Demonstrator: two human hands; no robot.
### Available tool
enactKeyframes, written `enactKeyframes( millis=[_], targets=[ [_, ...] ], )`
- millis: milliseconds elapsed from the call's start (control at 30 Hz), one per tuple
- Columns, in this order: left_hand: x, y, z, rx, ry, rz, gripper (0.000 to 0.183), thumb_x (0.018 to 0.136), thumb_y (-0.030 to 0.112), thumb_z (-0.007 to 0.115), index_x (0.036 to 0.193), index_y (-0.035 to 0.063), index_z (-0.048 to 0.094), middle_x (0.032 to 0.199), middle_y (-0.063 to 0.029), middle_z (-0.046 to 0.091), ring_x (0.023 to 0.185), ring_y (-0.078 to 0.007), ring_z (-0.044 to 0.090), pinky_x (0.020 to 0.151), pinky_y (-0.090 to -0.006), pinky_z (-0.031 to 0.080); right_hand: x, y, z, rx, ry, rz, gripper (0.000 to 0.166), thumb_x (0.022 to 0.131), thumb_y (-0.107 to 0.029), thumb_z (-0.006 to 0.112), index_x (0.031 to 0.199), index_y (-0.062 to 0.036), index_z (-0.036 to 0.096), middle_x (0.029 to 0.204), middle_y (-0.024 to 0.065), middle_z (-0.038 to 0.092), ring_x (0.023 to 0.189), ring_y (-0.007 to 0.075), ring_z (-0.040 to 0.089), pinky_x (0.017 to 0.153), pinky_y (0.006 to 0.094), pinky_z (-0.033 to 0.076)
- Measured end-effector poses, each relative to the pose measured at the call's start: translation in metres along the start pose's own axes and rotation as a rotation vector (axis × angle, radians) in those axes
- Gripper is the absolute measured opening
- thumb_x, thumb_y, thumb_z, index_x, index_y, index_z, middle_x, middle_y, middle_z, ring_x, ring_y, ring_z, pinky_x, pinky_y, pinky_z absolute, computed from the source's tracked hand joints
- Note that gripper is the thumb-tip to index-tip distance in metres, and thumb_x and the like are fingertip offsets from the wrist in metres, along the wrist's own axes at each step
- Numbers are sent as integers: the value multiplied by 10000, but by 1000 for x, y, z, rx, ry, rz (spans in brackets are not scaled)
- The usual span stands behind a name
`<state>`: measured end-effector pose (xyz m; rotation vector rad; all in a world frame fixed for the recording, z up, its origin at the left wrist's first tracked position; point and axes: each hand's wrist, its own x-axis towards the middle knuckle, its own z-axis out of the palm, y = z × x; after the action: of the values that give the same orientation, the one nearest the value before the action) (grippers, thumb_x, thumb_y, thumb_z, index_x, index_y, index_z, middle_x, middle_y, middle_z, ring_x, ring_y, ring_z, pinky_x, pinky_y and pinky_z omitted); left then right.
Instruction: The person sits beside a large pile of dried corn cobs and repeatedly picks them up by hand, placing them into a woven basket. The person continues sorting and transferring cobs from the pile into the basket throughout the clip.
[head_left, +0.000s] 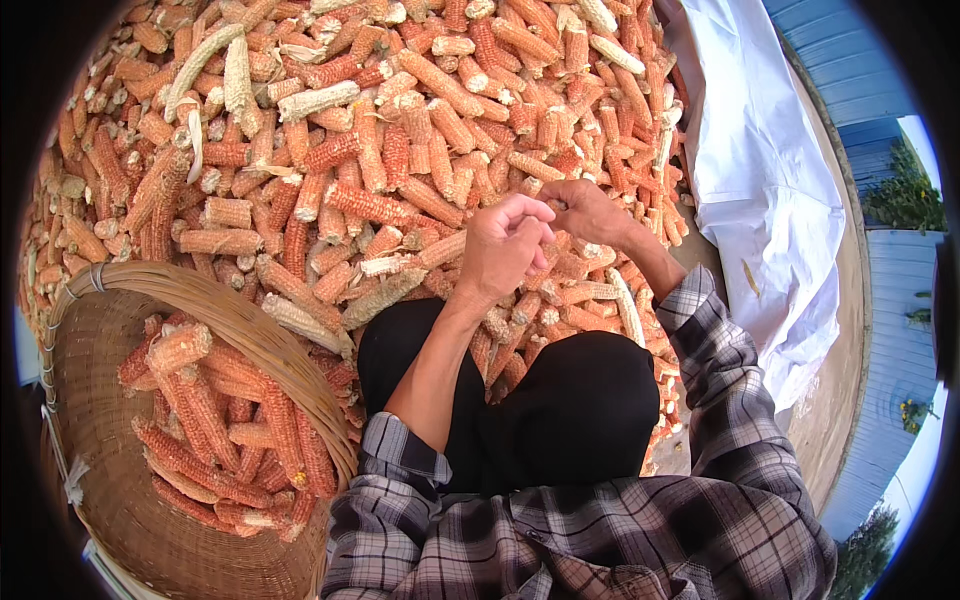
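Observation:
My left hand (504, 244) is raised over the heap of shelled corn cobs (442, 82), in front of my knees, its fingers curled; whether it holds anything cannot be told. Just right of it, my right hand (589, 212) has its fingers bent inward close to the left fingertips. A small piece may be between the right thumb and fingers, but it is too small to tell. To the left of my legs stands a round woven wicker basket (97, 375), partly filled with reddish and orange cobs (225, 427).
White plastic sheeting (765, 187) lies along the right edge of the heap, beside a strip of concrete ground (832, 420). Beyond it stands a blue corrugated metal wall (892, 322). Cobs surround my knees and touch the basket's far side.

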<state>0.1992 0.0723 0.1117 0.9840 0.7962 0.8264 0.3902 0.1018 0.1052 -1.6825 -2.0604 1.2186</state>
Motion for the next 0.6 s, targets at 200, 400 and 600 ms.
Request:
enactKeyframes(
  millis=[200, 400, 600],
  targets=[
    [6, -4, -22, -124, 302, 111, 210, 905, 148, 547, 1043, -3, 598, 907, -81, 651, 772, -88, 594, 693, -253, 504, -31, -24, -45, 433, 85, 113, 273, 854, -311, 686, 993, -79, 653, 710, -23, 579, 588, 65, 541, 541, 233, 453],
    [-1, -1, -5, 15, -87, -104, 392, 866, 215, 639, 1165, -17, 537, 820, -50, 604, 618, -80, 538, 541, -247, 463, -17, -37, -27, 632, 98, 41, 311, 927, -285, 591, 1099, -27, 614, 804, 12, 630, 608, 72, 562, 583, 217, 494],
    [4, 11, -35, -585, 588, 75, 66, 876, 128, 548, 841, 90, 506, 673, 18, 441, 535, -96, 399, 509, -275, 358, 29, 26, 9, 449, 293, 229, 336, 942, -287, 561, 1097, 10, 592, 967, 74, 658, 690, 104, 588, 606, 236, 506]
  ],
)
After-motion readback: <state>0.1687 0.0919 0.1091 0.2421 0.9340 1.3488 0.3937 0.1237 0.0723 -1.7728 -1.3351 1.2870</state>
